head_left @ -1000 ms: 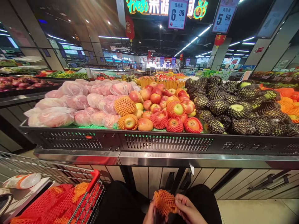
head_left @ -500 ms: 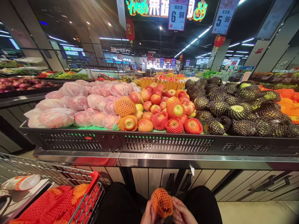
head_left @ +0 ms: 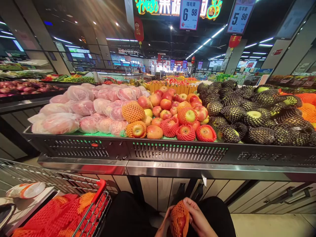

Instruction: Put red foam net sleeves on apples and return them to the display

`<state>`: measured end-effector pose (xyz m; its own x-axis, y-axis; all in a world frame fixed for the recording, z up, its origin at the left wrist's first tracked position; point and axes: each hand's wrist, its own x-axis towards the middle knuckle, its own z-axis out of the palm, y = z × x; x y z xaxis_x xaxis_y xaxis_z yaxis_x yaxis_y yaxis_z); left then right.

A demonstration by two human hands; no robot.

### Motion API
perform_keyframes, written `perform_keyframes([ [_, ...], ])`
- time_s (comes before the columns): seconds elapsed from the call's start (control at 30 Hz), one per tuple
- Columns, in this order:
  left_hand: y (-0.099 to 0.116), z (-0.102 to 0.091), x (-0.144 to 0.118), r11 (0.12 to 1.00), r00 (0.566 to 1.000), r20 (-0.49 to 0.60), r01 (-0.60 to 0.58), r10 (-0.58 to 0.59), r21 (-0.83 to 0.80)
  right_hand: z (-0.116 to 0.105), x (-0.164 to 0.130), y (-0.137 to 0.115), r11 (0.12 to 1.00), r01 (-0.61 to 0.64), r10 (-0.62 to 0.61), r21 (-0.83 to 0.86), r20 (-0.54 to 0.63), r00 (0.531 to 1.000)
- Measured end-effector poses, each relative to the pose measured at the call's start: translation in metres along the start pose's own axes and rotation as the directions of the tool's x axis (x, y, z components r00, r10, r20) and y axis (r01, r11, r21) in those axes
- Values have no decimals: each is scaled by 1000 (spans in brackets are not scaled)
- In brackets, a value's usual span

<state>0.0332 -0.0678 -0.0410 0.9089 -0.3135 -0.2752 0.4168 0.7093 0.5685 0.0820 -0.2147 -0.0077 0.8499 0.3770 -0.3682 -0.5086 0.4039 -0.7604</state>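
Low in the head view, between my knees, an orange foam net sleeve (head_left: 175, 215) surrounds a red apple (head_left: 182, 223), which shows through an opening in the mesh. My left hand (head_left: 163, 227) is closed about the near left side of the sleeved apple. With fingers bent, my right hand (head_left: 197, 215) grips the upper right edge of the net. Parts of both hands' fingers are hidden behind the sleeve. Beyond them, loose apples (head_left: 166, 104), some in red or orange nets, lie heaped in a black display tray (head_left: 177, 152).
Bagged pinkish fruit (head_left: 60, 123) fills the tray's left, black-netted green fruit (head_left: 255, 117) its right. A wire shopping cart (head_left: 100, 205) at left holds red and orange foam nets (head_left: 53, 215). The steel counter edge (head_left: 172, 167) crosses ahead, above cabinet doors with handles.
My right hand has risen along the net to its upper right edge. The sleeve now looks taller, with the red apple showing in its opening. The view has shifted slightly.
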Motion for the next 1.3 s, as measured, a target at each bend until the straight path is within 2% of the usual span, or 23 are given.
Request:
perform_keyframes([
  [0.07,3,-1,-3,998,1000,-2,-18,18,64,1,5,12,1000,-1,2,4,-29,1000],
  [0.17,4,-7,-8,991,997,-64,-30,39,133,0,9,33,1000,-16,15,-18,-57,998],
  [0.27,1,-12,-10,996,990,-143,0,13,89,1,4,42,999,-25,22,-39,-65,998],
  [0.37,2,-10,-9,1000,989,-145,-11,15,27,4,-10,37,993,-113,112,23,27,993],
  [0.43,5,-6,-10,998,996,-88,-13,18,62,6,-21,29,987,-138,126,85,128,984],
  [0.53,12,0,-15,959,995,-54,-68,86,276,7,-32,21,996,-13,-5,90,198,980],
  [0.67,17,8,-21,788,971,-48,-159,232,594,6,-29,25,991,134,-132,-1,178,975],
  [0.77,19,16,-22,631,961,-92,-97,260,770,6,-23,34,983,179,-175,-48,66,982],
  [0.87,24,21,-23,385,916,-155,1,371,923,5,-21,41,976,195,-195,-98,2,981],
  [0.93,27,21,-23,267,893,-94,-30,440,963,1,-20,44,968,196,-202,-154,-21,979],
  [0.97,27,20,-23,241,893,-44,-74,449,968,-2,-19,45,962,188,-195,-198,-18,981],
  [1.07,25,15,-22,263,914,40,-157,403,952,-13,-16,50,924,182,-202,-335,-25,979],
  [1.17,20,9,-21,304,913,20,-156,407,940,-22,-11,56,869,235,-286,-435,-55,957],
  [1.23,19,6,-20,419,929,-28,-139,369,897,-24,-7,58,865,256,-301,-433,-37,953],
  [1.3,22,5,-20,614,963,-31,-146,269,776,-24,-6,57,885,240,-275,-399,-32,961],
])
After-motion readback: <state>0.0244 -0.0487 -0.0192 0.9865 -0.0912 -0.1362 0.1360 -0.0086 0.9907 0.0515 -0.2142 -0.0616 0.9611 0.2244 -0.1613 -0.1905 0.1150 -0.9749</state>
